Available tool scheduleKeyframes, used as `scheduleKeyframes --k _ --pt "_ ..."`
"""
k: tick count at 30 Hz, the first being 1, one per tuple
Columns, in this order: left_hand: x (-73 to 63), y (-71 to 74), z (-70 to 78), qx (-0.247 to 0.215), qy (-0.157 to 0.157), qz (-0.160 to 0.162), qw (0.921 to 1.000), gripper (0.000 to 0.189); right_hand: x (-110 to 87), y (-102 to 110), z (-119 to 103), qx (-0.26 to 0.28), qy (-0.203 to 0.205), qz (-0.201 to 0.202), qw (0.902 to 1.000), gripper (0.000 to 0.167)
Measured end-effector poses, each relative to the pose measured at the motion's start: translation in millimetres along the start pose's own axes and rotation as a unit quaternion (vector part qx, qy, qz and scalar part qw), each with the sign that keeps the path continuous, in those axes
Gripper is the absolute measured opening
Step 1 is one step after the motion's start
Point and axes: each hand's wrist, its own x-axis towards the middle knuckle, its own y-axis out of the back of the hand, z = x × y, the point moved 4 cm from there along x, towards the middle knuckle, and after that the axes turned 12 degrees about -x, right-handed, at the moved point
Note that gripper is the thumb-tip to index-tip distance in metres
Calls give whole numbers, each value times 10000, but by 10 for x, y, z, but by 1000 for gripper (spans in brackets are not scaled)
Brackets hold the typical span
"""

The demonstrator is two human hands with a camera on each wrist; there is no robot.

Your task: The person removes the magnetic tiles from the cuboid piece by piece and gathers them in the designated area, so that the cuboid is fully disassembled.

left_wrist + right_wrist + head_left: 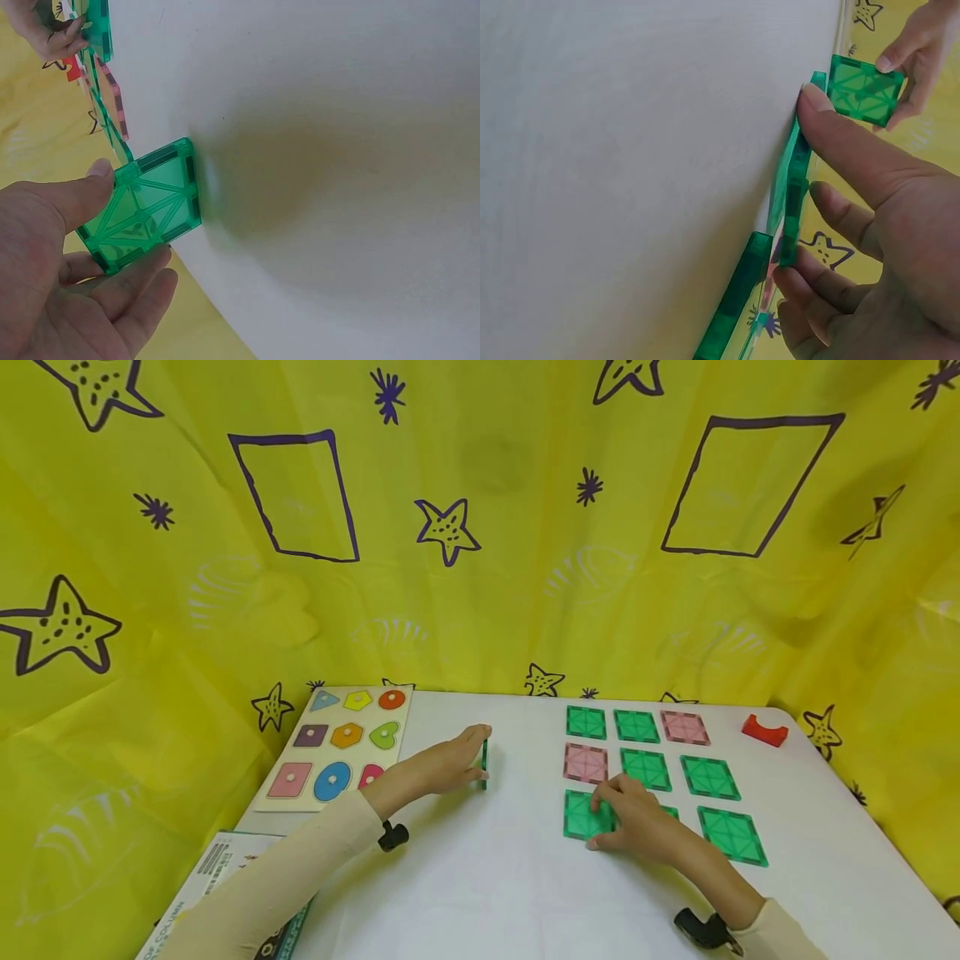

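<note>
My left hand pinches a green magnetic tile by opposite edges, thumb on one side and fingers on the other. In the head view that square tile stands upright, edge-on, left of the laid-out tiles. My right hand holds another green tile at the near left corner of the layout; the right wrist view shows thumb and fingertips on its edges. Around it lie several green tiles and two pink tiles, in rows. One green tile behind my right hand is mostly hidden.
A knobbed shape puzzle board lies at the left. Nearer on that side is a printed box or book, partly under my left sleeve. A red notched block sits at the far right. A yellow patterned curtain surrounds the white table.
</note>
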Motion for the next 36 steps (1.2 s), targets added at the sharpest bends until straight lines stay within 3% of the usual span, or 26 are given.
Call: scheduleKeyframes --k 11,21,25,29,36 --pt "-5 6 10 -57 -23 7 10000 78 5 19 -12 -429 -126 -54 9990 41" --pt "5 7 -4 -63 4 -8 10000 78 99 102 -193 -559 117 83 9983 35" --pt "-3 10 -1 -73 22 4 10000 78 248 82 -336 -502 169 10 9986 39" --pt "-6 13 4 -89 51 14 9999 78 492 28 -483 -377 212 -43 9991 53" --pt "5 -3 -7 -17 48 4 10000 79 891 -68 -765 507 97 -477 9975 82"
